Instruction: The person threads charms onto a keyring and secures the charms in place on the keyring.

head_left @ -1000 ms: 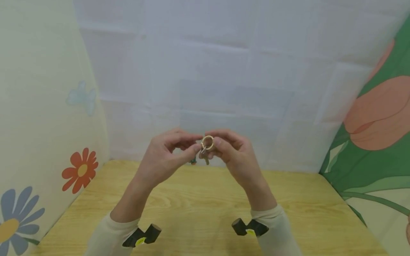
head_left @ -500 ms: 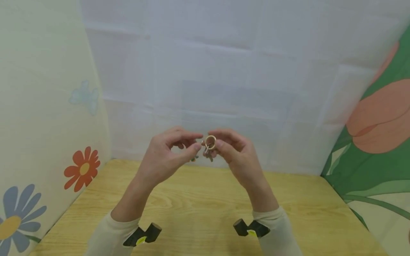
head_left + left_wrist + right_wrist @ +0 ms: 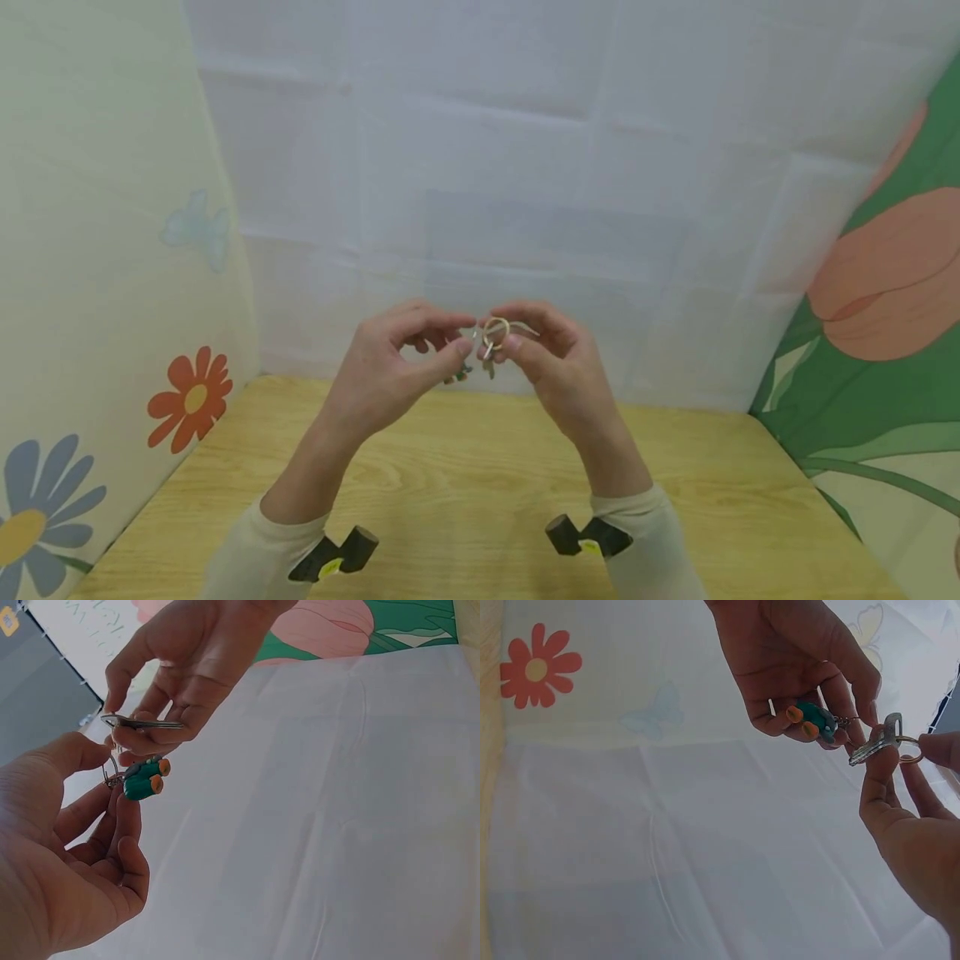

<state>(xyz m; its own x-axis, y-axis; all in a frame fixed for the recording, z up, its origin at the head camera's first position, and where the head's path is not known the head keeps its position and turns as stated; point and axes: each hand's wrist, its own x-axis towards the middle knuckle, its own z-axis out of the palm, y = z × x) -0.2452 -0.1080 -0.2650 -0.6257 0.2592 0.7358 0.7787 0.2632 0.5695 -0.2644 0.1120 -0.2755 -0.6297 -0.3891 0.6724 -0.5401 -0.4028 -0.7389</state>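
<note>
Both hands are raised above the table, fingertips close together. My left hand [image 3: 397, 362] pinches the thin wire ring of a small charm between thumb and index finger. The charm [image 3: 141, 784], green with orange ends, hangs by its fingers. My right hand [image 3: 561, 371] pinches a gold key ring [image 3: 910, 759] between thumb and fingers. On that ring is a silver key [image 3: 875, 745], lying across a right fingertip in the right wrist view. Another key [image 3: 491, 369] seems to dangle below the ring in the head view. Whether charm and key ring are linked, I cannot tell.
A wooden table [image 3: 465, 492] lies under the hands, with a white sheet [image 3: 480, 167] behind it. Flower-printed panels stand at the left [image 3: 90, 292] and right [image 3: 885, 350]. Both sleeves carry a black wrist camera.
The gold key ring has shifted slightly right with my right fingertips. A silver key now sticks out to the right behind the ring. My left hand has hardly moved.
</note>
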